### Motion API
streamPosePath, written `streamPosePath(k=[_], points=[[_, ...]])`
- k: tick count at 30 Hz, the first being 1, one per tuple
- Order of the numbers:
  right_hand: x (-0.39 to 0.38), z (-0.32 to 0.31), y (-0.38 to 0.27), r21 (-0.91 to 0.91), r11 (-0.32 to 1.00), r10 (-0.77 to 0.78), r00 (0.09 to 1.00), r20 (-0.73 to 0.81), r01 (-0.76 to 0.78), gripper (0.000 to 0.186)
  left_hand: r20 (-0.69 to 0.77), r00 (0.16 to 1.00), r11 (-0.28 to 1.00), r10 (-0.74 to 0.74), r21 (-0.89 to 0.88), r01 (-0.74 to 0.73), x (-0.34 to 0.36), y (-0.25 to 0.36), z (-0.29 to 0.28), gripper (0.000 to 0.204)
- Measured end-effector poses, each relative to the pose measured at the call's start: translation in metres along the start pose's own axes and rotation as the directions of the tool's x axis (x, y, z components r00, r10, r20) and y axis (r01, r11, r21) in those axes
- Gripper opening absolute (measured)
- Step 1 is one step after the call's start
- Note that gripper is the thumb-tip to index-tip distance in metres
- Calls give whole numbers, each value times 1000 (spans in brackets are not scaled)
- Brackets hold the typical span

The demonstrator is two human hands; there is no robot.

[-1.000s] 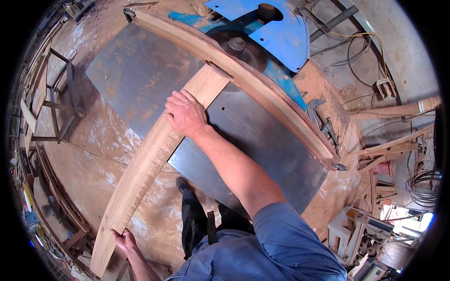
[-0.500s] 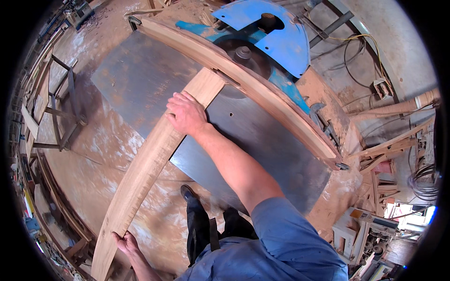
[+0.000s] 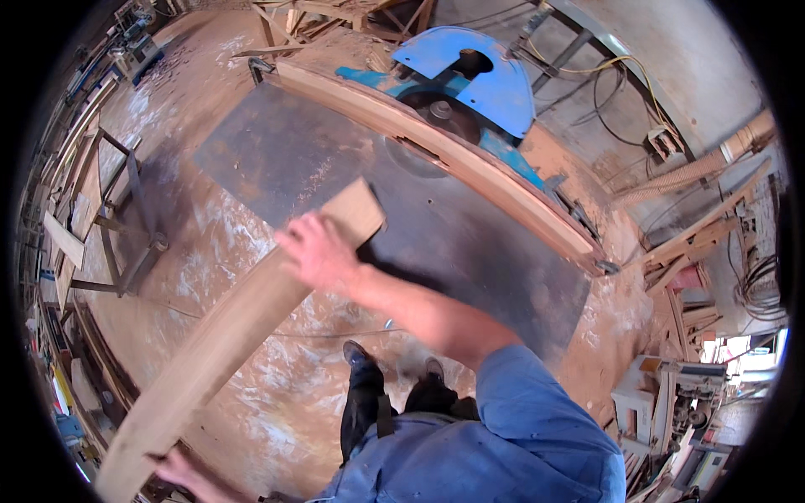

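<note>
A long, pale wooden plank (image 3: 226,327) runs slantwise from the lower left up over the near edge of a grey metal machine table (image 3: 486,251). My right hand (image 3: 320,256) grips it from above, close behind its squared far end, slightly blurred. At the lower left my left hand (image 3: 178,471) holds the plank's near part at its side edge; those fingers are partly hidden. The far end is apart from the wooden fence (image 3: 503,205) crossing the table. A dark slot shows in the fence, and behind it stands a round spindle (image 3: 440,111) beneath a blue guard (image 3: 461,71).
Sawdust covers the floor (image 3: 277,402). A wooden trestle (image 3: 126,210) stands at the left with boards near it. At the right are a ribbed hose (image 3: 688,172), offcuts (image 3: 683,310) and another machine (image 3: 650,402). Clamps (image 3: 608,267) hold the fence ends.
Both hands have drawn the plank back toward the lower left. Its far end has left the fence slot and turned leftward. The view has shifted slightly.
</note>
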State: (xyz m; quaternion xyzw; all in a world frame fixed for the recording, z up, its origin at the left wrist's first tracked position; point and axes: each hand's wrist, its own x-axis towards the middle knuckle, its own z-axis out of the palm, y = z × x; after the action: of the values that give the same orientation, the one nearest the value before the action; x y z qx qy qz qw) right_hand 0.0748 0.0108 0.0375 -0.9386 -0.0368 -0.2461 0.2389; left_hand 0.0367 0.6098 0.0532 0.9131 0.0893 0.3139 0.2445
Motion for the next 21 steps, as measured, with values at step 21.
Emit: streamPosePath(k=[21], points=[[-46,-127,-189,968,215,140,985,100,-129,71,792,567,715,224,-529,457,-45,114,-68,11]])
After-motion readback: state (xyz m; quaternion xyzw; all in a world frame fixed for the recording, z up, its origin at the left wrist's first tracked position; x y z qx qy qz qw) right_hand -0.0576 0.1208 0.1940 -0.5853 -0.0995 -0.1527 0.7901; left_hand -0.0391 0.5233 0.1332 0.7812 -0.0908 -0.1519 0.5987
